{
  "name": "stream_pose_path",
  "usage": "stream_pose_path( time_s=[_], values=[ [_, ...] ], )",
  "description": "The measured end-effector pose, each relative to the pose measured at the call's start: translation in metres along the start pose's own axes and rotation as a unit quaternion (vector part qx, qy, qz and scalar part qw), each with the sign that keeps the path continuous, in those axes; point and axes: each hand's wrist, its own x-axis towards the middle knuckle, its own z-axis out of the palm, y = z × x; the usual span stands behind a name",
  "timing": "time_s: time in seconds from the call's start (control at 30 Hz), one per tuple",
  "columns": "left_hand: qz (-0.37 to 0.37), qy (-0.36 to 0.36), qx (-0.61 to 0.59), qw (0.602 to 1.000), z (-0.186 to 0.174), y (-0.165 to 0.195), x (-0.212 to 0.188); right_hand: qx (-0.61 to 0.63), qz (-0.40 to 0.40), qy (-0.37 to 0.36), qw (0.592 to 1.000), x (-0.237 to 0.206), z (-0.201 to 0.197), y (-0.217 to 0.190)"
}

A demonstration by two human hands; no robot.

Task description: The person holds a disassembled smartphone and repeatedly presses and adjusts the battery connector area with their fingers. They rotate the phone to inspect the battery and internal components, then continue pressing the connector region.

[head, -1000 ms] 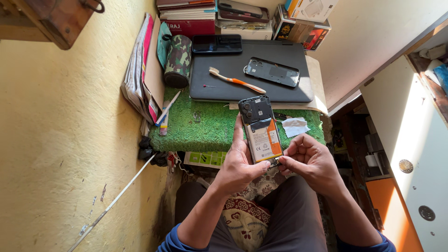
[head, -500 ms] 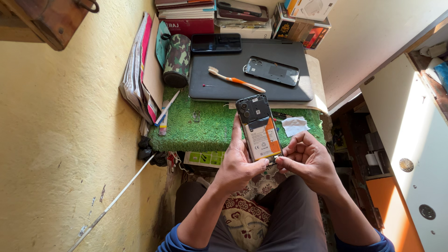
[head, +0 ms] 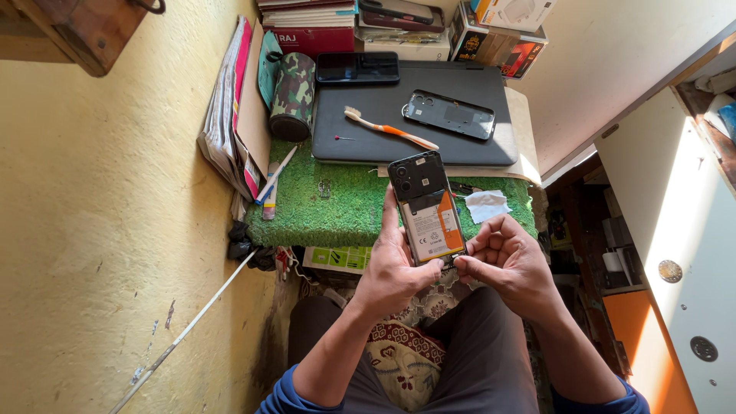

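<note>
Two hands on one item: opened smartphone (head: 426, 208), back cover off, battery and board exposed, held above the green mat surface (head: 330, 201). Left hand (head: 395, 264) has its grip closed around the phone's lower left edge; right hand (head: 507, 262) pinches narrow at the bottom end. I judge it light, stiff, fragile inside; best held by the frame edges. Containers: camouflage pouch (head: 291, 96), contents hidden; cardboard boxes (head: 502, 34) behind, shut.
</note>
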Motion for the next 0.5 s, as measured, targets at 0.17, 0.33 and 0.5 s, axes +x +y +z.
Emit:
stream_pose_path(
  time_s=[0.17,0.33,0.5],
  values=[
    [0.011,0.017,0.029,0.999,0.001,-0.001,0.001,-0.021,0.007,0.016,1.0,0.001,0.007,0.004],
    [0.005,0.003,0.045,0.999,0.0,-0.005,0.001,0.01,0.007,0.017,1.0,0.004,0.005,0.014],
    [0.021,-0.009,0.082,0.996,-0.001,-0.006,0.002,0.033,0.03,0.012,0.999,0.005,0.004,0.012]
  ],
)
